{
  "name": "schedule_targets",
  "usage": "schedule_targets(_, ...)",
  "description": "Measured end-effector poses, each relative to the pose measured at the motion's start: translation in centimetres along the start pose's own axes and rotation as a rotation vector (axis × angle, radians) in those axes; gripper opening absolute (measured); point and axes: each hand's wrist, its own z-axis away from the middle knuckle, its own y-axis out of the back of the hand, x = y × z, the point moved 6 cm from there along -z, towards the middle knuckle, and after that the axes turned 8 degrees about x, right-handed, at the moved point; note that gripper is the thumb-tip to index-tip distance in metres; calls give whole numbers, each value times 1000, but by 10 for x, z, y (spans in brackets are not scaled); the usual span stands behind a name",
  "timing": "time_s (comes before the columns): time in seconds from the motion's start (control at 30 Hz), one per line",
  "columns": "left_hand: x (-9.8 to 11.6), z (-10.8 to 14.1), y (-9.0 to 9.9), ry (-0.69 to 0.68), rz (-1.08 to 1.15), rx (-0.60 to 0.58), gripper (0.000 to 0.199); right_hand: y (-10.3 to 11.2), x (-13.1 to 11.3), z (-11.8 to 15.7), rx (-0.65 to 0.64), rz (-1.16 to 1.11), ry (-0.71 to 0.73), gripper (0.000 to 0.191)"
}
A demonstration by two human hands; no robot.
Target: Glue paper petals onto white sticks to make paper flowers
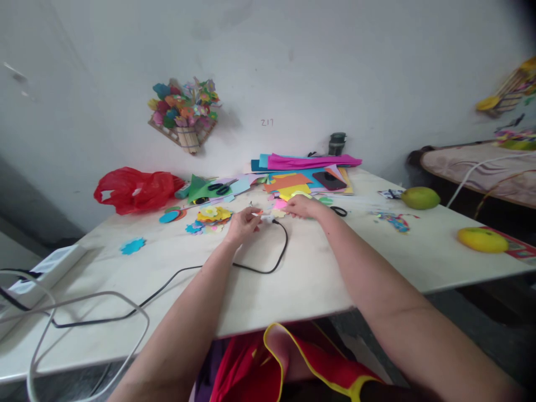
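Red yellow-edged cloth [247, 357] lay nearest. Mid-desk [316, 268], left hand [243, 225] gripped white corded tool [267, 219] — light, stiff, I judged, best held by body. Right hand [302, 206] beside paper scraps [280, 205] — pinching or not, I couldn't tell.

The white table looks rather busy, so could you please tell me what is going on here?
A person's left hand holds a small white device with a black cable. The right hand is beside a pink paper piece; whether it grips anything is unclear. A layered yellow paper flower lies left of both hands.
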Motion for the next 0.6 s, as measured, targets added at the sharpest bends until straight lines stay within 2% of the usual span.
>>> schedule_targets(0.13,0,1,0,13,-15,-3,36,-6,2,-2,3,119,18,17)
schedule_targets(0.23,-1,0,-1,2,-36,-11,36,-13,9,-7,7,182,9,20)
schedule_targets(0.4,-4,-1,-1,-19,-68,-14,35,-17,7,-11,19,276,92,19)
schedule_targets(0.6,-3,-1,-2,-34,-105,-21,33,-14,6,-4,-20,213,-9,19)
